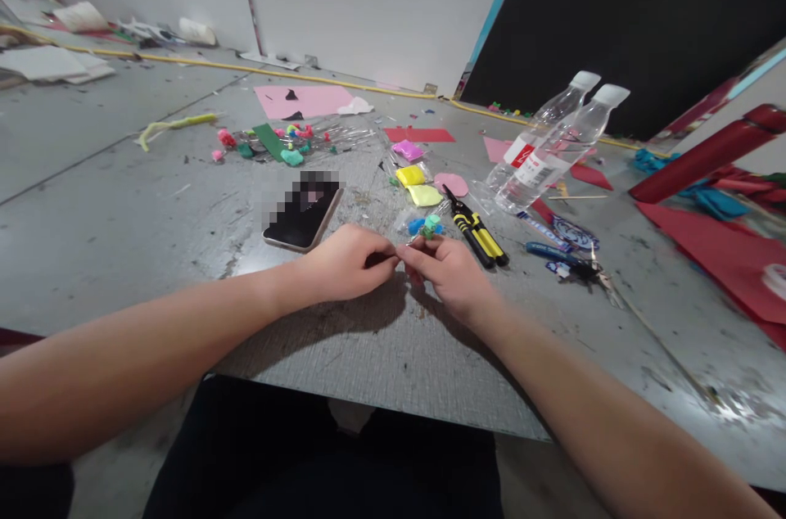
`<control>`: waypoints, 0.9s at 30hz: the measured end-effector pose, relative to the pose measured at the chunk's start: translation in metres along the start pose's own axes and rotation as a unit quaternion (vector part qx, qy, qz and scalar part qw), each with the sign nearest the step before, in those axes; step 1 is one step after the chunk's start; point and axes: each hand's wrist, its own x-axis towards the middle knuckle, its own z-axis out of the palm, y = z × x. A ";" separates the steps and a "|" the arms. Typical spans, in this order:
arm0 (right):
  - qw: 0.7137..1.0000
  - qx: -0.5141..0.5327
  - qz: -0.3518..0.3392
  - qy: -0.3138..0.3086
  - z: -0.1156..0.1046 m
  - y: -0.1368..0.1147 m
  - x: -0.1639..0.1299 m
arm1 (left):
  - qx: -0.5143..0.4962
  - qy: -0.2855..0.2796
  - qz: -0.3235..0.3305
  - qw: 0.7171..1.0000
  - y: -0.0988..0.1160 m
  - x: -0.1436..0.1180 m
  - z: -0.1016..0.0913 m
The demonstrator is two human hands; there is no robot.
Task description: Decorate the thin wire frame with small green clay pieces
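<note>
Near the frame's centre, a small green clay piece point(432, 225) is held in the bent fingers of the right hand point(459, 273). The left hand point(351, 261) is pinched narrow beside it; whether anything is gripped there cannot be told. Yellow-and-black pliers point(465, 218) are seen just right, a smartphone point(307, 214) left.

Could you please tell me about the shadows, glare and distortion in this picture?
Head view: a soft shadow lies on the table below the left hand and right hand; head view: pale glare shows beside the phone; head view: the bottles lean, perhaps from lens distortion.
</note>
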 end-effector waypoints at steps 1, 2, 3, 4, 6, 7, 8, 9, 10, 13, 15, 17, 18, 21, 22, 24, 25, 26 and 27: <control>1.000 0.000 0.003 -0.001 0.000 0.000 0.000 | 0.004 0.001 0.001 1.000 0.000 0.000 0.000; 1.000 0.000 0.004 -0.003 0.000 -0.001 -0.001 | 0.006 0.000 0.000 1.000 0.000 0.000 0.000; 1.000 -0.001 0.004 -0.004 0.000 -0.001 -0.001 | 0.008 -0.003 -0.001 1.000 -0.001 0.000 0.000; 1.000 -0.002 0.003 -0.005 -0.001 -0.001 -0.001 | 0.010 -0.005 -0.002 1.000 -0.001 0.000 0.000; 1.000 -0.006 0.002 -0.007 -0.001 -0.002 -0.001 | 0.020 -0.012 -0.002 1.000 -0.001 0.001 0.000; 1.000 -0.010 0.003 -0.008 -0.001 -0.002 -0.001 | 0.028 -0.017 0.000 0.999 -0.001 0.001 0.000; 1.000 -0.014 0.003 -0.010 -0.002 -0.002 -0.001 | 0.038 -0.021 0.004 0.999 0.000 0.001 0.000; 1.000 -0.018 0.004 -0.012 -0.002 -0.002 -0.001 | 0.047 -0.026 0.008 0.999 0.001 0.001 0.000; 1.000 -0.021 0.004 -0.014 -0.002 -0.002 0.000 | 0.054 -0.028 0.011 0.998 0.002 0.001 0.000; 1.000 -0.020 0.003 -0.015 -0.002 -0.001 0.000 | 0.049 -0.025 0.006 0.998 0.004 0.001 0.001; 1.000 -0.014 0.003 -0.013 -0.002 0.000 0.000 | 0.025 -0.018 -0.010 0.999 0.006 0.001 0.000; 1.000 -0.004 0.002 -0.011 -0.001 0.000 0.000 | 0.005 -0.014 -0.024 1.000 0.007 0.000 0.000; 1.000 0.001 -0.001 -0.010 -0.001 0.000 0.000 | -0.002 -0.014 -0.027 1.000 0.008 0.000 -0.001; 1.000 0.005 -0.017 -0.012 -0.001 -0.002 -0.001 | -0.013 -0.011 -0.026 1.000 0.009 0.000 -0.002; 1.000 0.000 -0.023 -0.015 -0.001 -0.003 -0.001 | -0.016 -0.009 -0.027 0.999 0.009 0.000 -0.002; 0.999 -0.016 -0.037 -0.019 -0.002 -0.005 -0.002 | -0.026 -0.005 -0.032 0.999 0.009 0.000 -0.003; 0.999 -0.024 -0.044 -0.021 -0.002 -0.006 -0.002 | -0.032 -0.003 -0.035 0.999 0.009 0.000 -0.004; 0.998 -0.027 -0.050 -0.024 -0.002 -0.006 -0.002 | -0.040 -0.002 -0.036 0.999 0.008 0.000 -0.004; 0.998 -0.027 -0.055 -0.027 -0.003 -0.007 -0.002 | -0.049 0.000 -0.037 0.998 0.007 0.000 -0.004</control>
